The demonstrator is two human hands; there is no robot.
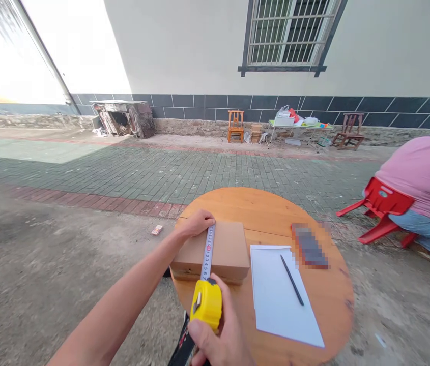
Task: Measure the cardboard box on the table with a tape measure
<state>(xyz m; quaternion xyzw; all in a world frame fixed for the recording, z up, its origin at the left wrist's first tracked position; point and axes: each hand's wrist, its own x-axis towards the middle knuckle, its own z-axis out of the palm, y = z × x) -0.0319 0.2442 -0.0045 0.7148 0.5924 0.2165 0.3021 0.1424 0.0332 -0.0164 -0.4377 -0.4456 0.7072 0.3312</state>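
A brown cardboard box [227, 250] lies on a round wooden table [268, 211]. My left hand [195, 223] presses the end of a measuring tape blade [207, 252] against the box's far left corner. The blade runs across the box top toward me. My right hand [220, 338] grips the yellow tape measure case [206, 303] at the box's near edge. A black strap hangs below the case.
White paper sheets [281, 300] with a black pen [291, 279] lie right of the box, and a dark flat object [309, 246] beyond them. A person in a pink shirt [421, 175] sits on a red chair [380, 206] at right. Chairs and a small table stand by the far wall.
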